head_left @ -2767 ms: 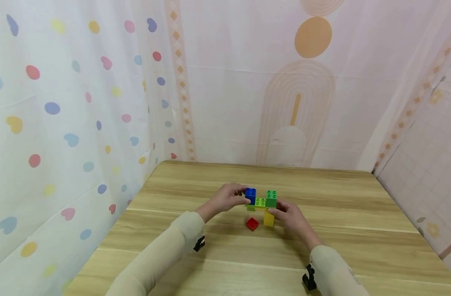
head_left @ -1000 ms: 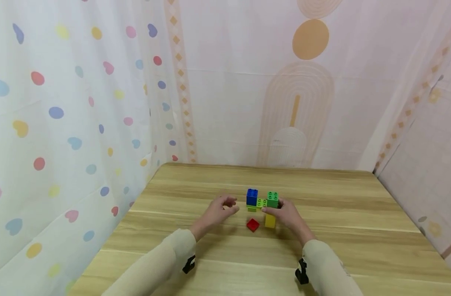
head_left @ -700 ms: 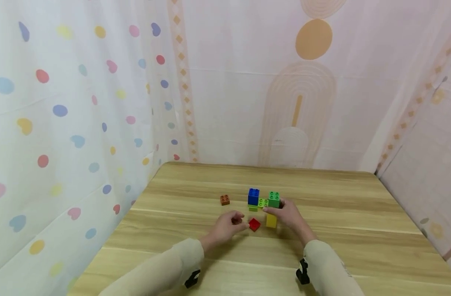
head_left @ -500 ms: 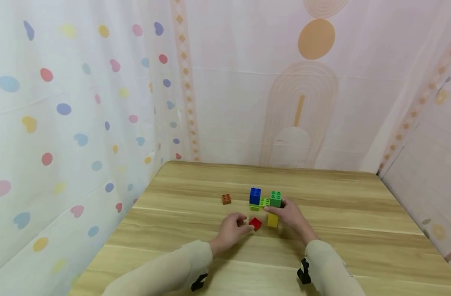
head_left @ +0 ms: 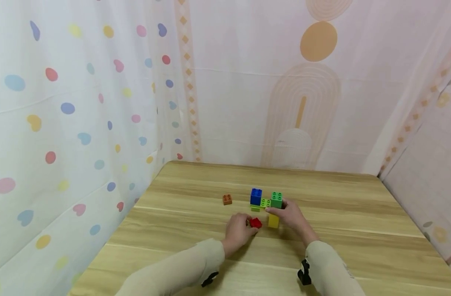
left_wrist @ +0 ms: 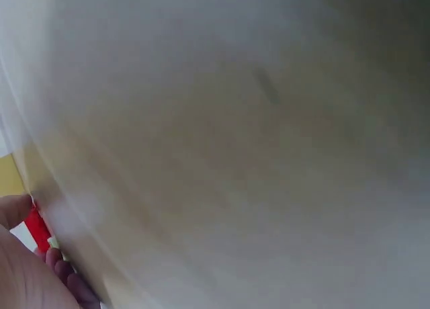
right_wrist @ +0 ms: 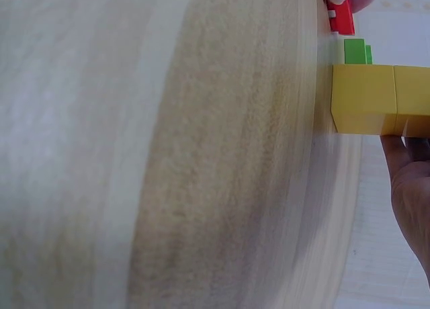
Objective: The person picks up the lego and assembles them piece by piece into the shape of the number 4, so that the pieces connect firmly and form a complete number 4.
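In the head view my left hand [head_left: 239, 231] pinches a small red toy brick [head_left: 256, 223] between thumb and fingers, low over the table. The left wrist view shows the red brick [left_wrist: 37, 227] between thumb and fingertips. My right hand [head_left: 293, 217] holds the right side of a joined brick structure, thumb in front. The structure has a green brick [head_left: 276, 199] above yellow bricks [head_left: 273, 220], a lime-green piece [head_left: 265, 203] across, and a blue brick [head_left: 256, 196] on the left end. In the right wrist view two yellow bricks [right_wrist: 366, 99] show above my fingers.
A loose brown brick [head_left: 227, 200] lies left of the structure. Beneath everything is a wood-grain table [head_left: 196, 185]. Patterned curtains [head_left: 225, 102] hang behind it and along both sides.
My left hand has left the blue brick, moved away left and then come forward to the red brick, which it now pinches and has turned. The brown brick is uncovered. The right hand stays on the structure.
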Action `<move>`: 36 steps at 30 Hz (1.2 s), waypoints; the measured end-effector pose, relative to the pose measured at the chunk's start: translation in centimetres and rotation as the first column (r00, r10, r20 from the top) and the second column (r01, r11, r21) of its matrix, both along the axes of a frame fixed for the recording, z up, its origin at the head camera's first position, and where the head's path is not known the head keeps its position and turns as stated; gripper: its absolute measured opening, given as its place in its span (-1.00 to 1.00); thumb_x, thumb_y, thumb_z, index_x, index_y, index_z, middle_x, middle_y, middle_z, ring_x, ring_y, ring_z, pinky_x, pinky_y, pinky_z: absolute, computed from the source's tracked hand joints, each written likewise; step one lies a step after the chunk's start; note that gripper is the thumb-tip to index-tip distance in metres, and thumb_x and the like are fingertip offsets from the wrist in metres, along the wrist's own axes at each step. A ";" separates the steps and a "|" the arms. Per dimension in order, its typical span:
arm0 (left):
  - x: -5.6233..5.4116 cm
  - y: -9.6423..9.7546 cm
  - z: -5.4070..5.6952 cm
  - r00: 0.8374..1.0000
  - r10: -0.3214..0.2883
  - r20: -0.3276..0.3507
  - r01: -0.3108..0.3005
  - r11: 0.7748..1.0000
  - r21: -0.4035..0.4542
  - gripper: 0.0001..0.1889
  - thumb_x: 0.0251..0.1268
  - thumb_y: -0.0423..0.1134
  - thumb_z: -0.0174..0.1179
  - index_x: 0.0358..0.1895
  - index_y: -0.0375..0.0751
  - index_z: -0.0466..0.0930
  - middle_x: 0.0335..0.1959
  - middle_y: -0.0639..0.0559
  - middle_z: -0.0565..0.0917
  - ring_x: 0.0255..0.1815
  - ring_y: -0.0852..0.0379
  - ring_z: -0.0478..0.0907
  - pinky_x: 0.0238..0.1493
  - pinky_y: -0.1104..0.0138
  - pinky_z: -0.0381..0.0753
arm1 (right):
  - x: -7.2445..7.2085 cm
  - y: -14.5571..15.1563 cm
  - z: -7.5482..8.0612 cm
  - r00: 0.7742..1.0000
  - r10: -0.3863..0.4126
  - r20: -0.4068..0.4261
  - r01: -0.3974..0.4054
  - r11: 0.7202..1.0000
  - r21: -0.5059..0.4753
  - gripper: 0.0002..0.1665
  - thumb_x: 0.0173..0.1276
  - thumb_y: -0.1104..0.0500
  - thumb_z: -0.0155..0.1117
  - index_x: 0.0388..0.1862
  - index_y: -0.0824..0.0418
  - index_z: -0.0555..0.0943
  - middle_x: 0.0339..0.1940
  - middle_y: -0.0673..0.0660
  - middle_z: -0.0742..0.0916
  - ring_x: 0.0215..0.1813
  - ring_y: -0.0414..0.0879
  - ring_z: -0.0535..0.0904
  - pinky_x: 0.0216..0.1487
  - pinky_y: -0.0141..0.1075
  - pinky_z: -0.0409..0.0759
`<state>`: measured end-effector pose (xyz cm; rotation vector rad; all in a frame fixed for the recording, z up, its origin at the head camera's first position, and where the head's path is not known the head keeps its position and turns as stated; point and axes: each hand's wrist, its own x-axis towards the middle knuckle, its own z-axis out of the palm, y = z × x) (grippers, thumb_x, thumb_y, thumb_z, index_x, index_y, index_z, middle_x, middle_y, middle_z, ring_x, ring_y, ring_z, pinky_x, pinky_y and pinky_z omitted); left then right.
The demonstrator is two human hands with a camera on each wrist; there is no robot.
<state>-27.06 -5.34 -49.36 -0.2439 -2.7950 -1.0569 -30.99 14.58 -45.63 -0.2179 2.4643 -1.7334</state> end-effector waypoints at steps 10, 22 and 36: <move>-0.4 -2.0 0.8 0.990 -0.119 0.072 0.102 0.973 0.209 -0.76 0.17 -0.37 0.40 -0.09 -0.36 0.71 -0.27 0.00 0.71 -0.25 0.14 0.57 -0.18 0.22 0.62 | 0.0 -0.1 0.1 1.000 -0.006 0.004 0.006 1.000 0.016 -0.48 0.24 -0.08 0.48 -0.01 0.26 0.64 -0.15 0.11 0.73 -0.17 -0.03 0.53 -0.08 -0.21 0.51; 0.1 -3.5 2.5 0.954 -0.225 0.199 0.106 0.872 0.478 -0.66 0.55 -0.09 0.06 -0.07 -0.29 0.70 -0.21 -0.18 0.69 -0.25 -0.02 0.57 -0.23 0.14 0.58 | 0.1 -0.1 0.0 1.000 -0.013 0.011 0.013 1.000 0.019 -0.45 0.23 -0.10 0.48 0.01 0.27 0.63 -0.14 0.12 0.72 -0.17 -0.03 0.53 -0.13 -0.22 0.51; -0.9 -2.7 2.6 0.919 -0.185 0.347 -0.151 0.649 0.745 -0.62 0.59 -0.21 -0.01 0.10 -0.54 0.55 -0.33 -0.06 0.65 -0.34 0.14 0.56 -0.22 0.31 0.59 | 0.1 -0.1 0.2 1.000 -0.011 0.017 0.010 1.000 0.021 -0.43 0.21 -0.13 0.49 0.00 0.26 0.63 -0.15 0.11 0.72 -0.18 -0.03 0.51 -0.11 -0.23 0.50</move>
